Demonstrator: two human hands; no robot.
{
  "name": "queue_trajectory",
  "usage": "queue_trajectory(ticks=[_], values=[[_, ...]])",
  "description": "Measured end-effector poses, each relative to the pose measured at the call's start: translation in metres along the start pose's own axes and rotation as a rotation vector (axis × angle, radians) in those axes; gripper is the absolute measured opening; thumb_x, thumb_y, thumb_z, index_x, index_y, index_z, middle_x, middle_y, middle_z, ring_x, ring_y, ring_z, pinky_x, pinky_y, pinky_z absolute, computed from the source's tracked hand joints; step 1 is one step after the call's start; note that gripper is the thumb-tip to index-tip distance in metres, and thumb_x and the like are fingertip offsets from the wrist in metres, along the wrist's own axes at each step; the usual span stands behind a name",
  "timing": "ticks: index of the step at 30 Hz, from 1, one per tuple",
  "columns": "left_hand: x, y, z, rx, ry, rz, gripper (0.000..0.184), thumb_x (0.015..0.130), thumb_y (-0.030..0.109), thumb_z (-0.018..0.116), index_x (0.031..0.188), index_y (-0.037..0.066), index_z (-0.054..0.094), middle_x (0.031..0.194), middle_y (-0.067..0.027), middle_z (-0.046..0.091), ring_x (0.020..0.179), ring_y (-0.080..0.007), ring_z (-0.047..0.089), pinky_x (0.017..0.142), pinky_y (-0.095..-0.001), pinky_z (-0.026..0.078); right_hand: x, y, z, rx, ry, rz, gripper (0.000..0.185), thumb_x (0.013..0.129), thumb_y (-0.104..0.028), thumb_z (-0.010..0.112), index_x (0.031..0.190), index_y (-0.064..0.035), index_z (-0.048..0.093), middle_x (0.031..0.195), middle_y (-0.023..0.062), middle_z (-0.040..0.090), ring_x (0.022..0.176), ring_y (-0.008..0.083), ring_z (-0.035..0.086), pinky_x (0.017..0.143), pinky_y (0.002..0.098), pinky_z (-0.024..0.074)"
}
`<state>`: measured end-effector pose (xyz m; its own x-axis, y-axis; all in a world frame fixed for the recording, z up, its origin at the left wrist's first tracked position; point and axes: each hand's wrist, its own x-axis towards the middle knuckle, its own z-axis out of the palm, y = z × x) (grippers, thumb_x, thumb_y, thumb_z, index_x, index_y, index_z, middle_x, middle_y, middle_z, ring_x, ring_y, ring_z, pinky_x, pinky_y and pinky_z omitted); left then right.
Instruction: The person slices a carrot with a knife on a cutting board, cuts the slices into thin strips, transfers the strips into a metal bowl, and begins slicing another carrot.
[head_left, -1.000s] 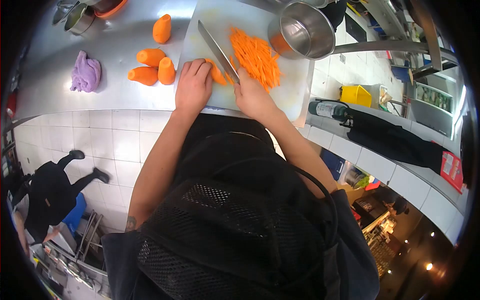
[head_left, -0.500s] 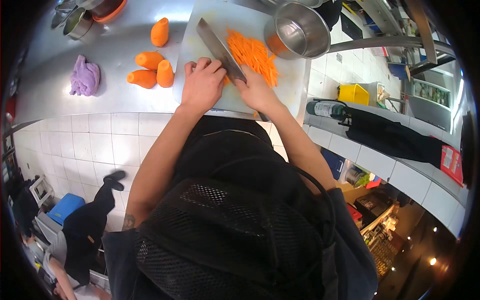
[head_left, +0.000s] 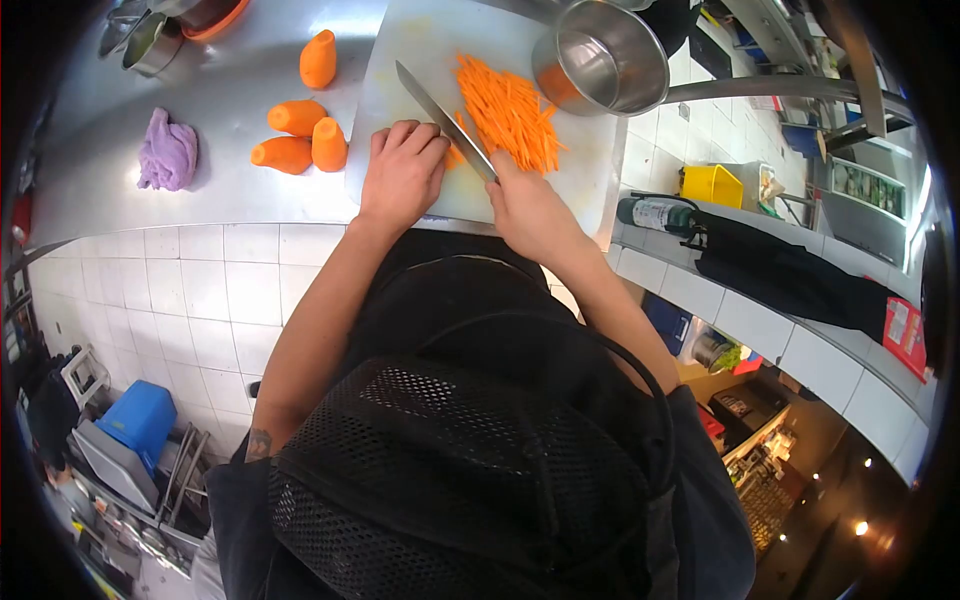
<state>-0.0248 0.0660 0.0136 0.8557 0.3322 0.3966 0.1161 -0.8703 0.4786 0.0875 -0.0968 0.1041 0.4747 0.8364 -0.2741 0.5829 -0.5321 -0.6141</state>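
My right hand is wrapped round the handle of a kitchen knife, whose long blade slants up and left over the white cutting board. Left of the blade, the curled fingers of my left hand press down on carrot; only a bit of it shows between fingertips and blade, and the rest is hidden. A heap of thin carrot strips lies on the board to the right of the knife. Several whole peeled carrots rest on the steel table left of the board.
A steel pot stands at the board's upper right corner. A crumpled purple cloth lies on the steel table at left, with metal containers behind it. A blue bin is at lower left, a yellow container at right.
The knife blade has tilted to a more edge-on view and my right hand has shifted slightly right and down. My left hand stays about in place. A person at lower left has mostly left view.
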Motion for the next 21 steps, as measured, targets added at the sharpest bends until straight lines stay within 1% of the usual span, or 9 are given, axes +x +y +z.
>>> queue_trajectory(ticks=[7, 11, 13, 14, 16, 17, 19, 20, 21], values=[[0.0, 0.0, 0.004, -0.006, -0.003, -0.006, 0.023, 0.085, 0.01, 0.07, 0.108, 0.009, 0.07, 0.112, -0.0016, 0.064, 0.116, -0.0252, 0.057, 0.1, -0.0444, 0.042, 0.003, 0.009, 0.011, 0.009, -0.006, -0.029, 0.021, 0.099, -0.007, 0.056, 0.113, 0.0047, 0.045, 0.082, 0.0347, 0.062, 0.082, 0.0552, 0.061, 0.075, 0.0603, 0.0453], [-0.001, -0.003, 0.003, 0.003, -0.02, -0.018, 0.021, 0.085, 0.011, 0.07, 0.107, 0.009, 0.07, 0.112, -0.0017, 0.064, 0.117, -0.0256, 0.056, 0.1, -0.0451, 0.043, 0.014, 0.023, 0.032, 0.012, 0.019, -0.053, 0.022, 0.099, -0.008, 0.057, 0.113, 0.0048, 0.047, 0.085, 0.0353, 0.062, 0.081, 0.0552, 0.061, 0.074, 0.0595, 0.0467], [-0.001, -0.002, 0.005, 0.003, -0.016, -0.006, 0.021, 0.085, 0.011, 0.07, 0.106, 0.009, 0.07, 0.113, -0.0017, 0.064, 0.117, -0.0258, 0.056, 0.1, -0.0453, 0.043, 0.034, 0.031, 0.043, -0.023, 0.145, -0.136, 0.023, 0.098, -0.011, 0.059, 0.112, 0.0052, 0.049, 0.086, 0.0325, 0.064, 0.077, 0.0509, 0.064, 0.073, 0.0555, 0.0498], [-0.002, -0.001, 0.005, 0.007, -0.025, -0.019, 0.021, 0.085, 0.011, 0.071, 0.106, 0.009, 0.071, 0.113, -0.0019, 0.064, 0.118, -0.0261, 0.056, 0.1, -0.0453, 0.043, 0.043, 0.033, 0.042, -0.025, 0.158, -0.132, 0.023, 0.098, -0.011, 0.059, 0.112, 0.0052, 0.049, 0.086, 0.0325, 0.064, 0.077, 0.0509, 0.064, 0.073, 0.0555, 0.0498], [0.002, -0.001, 0.006, 0.016, -0.022, -0.013, 0.021, 0.085, 0.011, 0.071, 0.106, 0.009, 0.071, 0.114, -0.002, 0.064, 0.118, -0.0264, 0.056, 0.1, -0.0453, 0.043, 0.061, 0.028, 0.027, 0.108, -0.038, 0.045, 0.023, 0.098, -0.012, 0.059, 0.111, 0.0045, 0.051, 0.086, 0.0275, 0.065, 0.074, 0.0444, 0.066, 0.072, 0.0512, 0.0521], [0.001, -0.001, 0.007, 0.013, -0.02, -0.01, 0.021, 0.085, 0.011, 0.07, 0.106, 0.009, 0.071, 0.115, -0.0024, 0.064, 0.118, -0.0271, 0.056, 0.1, -0.0449, 0.043, 0.067, 0.028, 0.017, 0.109, -0.028, 0.04, 0.023, 0.098, -0.012, 0.059, 0.111, 0.0045, 0.051, 0.086, 0.0275, 0.065, 0.074, 0.0444, 0.066, 0.072, 0.0512, 0.0521], [-0.001, -0.003, 0.004, 0.02, -0.019, -0.024, 0.021, 0.086, 0.011, 0.07, 0.106, 0.009, 0.071, 0.116, -0.0028, 0.064, 0.117, -0.0277, 0.056, 0.1, -0.0445, 0.043, 0.07, 0.025, -0.006, 0.136, -0.072, 0.052, 0.023, 0.099, -0.013, 0.058, 0.113, 0.0038, 0.051, 0.087, 0.0234, 0.065, 0.074, 0.0385, 0.066, 0.072, 0.0493, 0.0517], [0.0, -0.003, 0.004, -0.011, 0.004, -0.017, 0.022, 0.086, 0.01, 0.07, 0.107, 0.008, 0.07, 0.116, -0.0037, 0.064, 0.116, -0.0284, 0.057, 0.1, -0.0442, 0.043, 0.068, 0.022, -0.015, 0.135, -0.086, 0.041, 0.023, 0.099, -0.013, 0.058, 0.113, 0.0038, 0.051, 0.087, 0.0234, 0.065, 0.074, 0.0385, 0.066, 0.072, 0.0493, 0.0517], [-0.002, -0.003, 0.003, -0.047, 0.021, -0.007, 0.023, 0.086, 0.008, 0.069, 0.109, 0.008, 0.069, 0.117, -0.0046, 0.064, 0.115, -0.029, 0.057, 0.1, -0.0438, 0.044, 0.059, 0.018, -0.023, 0.124, 0.008, -0.023, 0.024, 0.099, -0.014, 0.057, 0.115, 0.0031, 0.05, 0.087, 0.0239, 0.065, 0.075, 0.0399, 0.065, 0.073, 0.0496, 0.0514]])
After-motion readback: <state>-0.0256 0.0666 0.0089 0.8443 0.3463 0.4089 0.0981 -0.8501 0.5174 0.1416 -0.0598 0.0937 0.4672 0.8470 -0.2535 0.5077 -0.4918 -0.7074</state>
